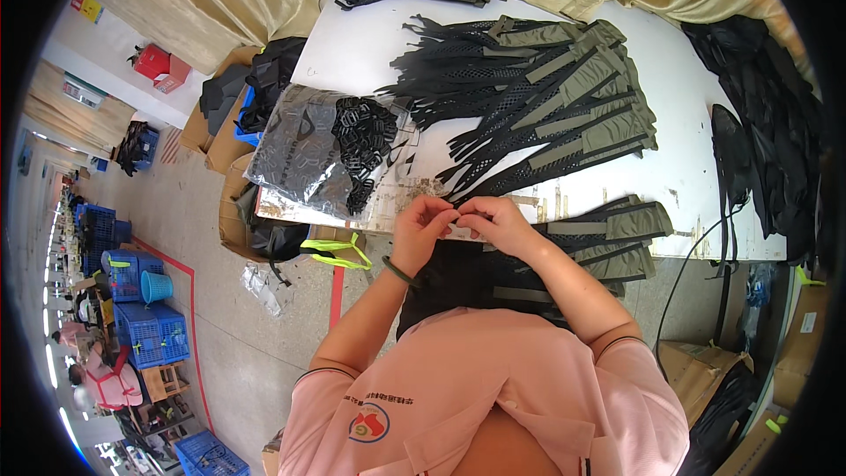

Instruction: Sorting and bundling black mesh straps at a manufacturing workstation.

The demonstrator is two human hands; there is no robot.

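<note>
Your left hand (421, 227) and right hand (499, 225) meet at the near edge of the white table (339, 57), thumbs and fingertips pinched together on a small black piece (455, 219); your fingers hide most of it, so you cannot tell its shape. Just left of the grip lies a clear plastic bag (295, 154) with a heap of black plastic buckles (363, 137) at its right side. Beyond the grip, a fanned pile of black mesh and olive-green fabric straps (577, 79) spreads away from you. Right of the grip, a smaller stack of olive-and-black straps (617, 222) lies along the near edge, partly behind your right forearm.
</note>
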